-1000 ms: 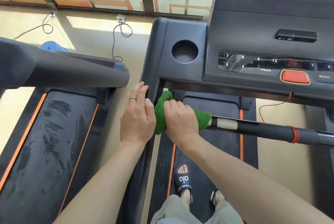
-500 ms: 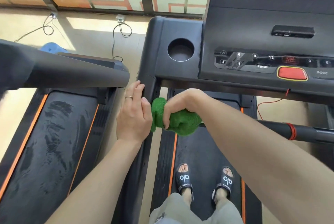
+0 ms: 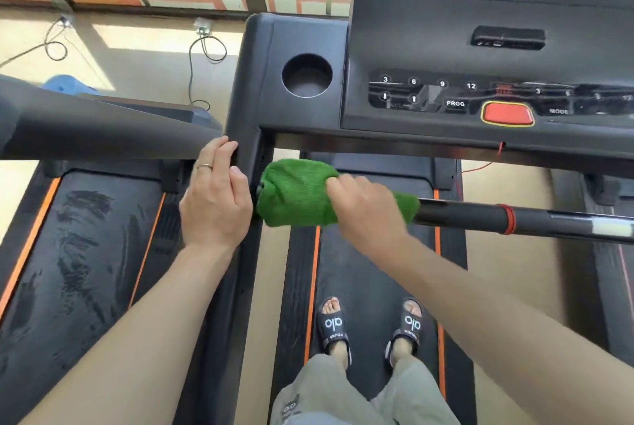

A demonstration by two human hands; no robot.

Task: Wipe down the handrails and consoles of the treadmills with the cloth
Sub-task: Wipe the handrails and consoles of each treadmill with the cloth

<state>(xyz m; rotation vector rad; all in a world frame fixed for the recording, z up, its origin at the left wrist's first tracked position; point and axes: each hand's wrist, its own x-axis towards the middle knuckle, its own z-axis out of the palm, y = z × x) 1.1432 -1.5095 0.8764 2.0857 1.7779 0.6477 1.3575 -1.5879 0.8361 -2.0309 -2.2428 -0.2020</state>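
Observation:
A green cloth (image 3: 298, 193) is wrapped round the left end of the black crossbar handrail (image 3: 480, 217) of the treadmill I stand on. My right hand (image 3: 368, 210) grips the cloth around the bar; it looks blurred. My left hand (image 3: 216, 198) rests on the black left side handrail (image 3: 245, 136), fingers straight along its edge, a ring on one finger. The black console (image 3: 463, 47) with number buttons and a red stop button (image 3: 507, 114) lies above the bar. A round cup holder (image 3: 307, 74) sits at the console's left.
A second treadmill stands to the left, its handrail (image 3: 103, 129) reaching close to my left hand and its belt (image 3: 75, 253) below. A red band (image 3: 509, 218) rings the crossbar on the right. Power cables (image 3: 202, 57) lie on the floor by the window. My sandalled feet (image 3: 370, 328) stand on the belt.
My right hand has rolled back over the bar with the cloth and slid a little to the right, spreading the cloth wider along the crossbar. The left hand stayed on the side rail.

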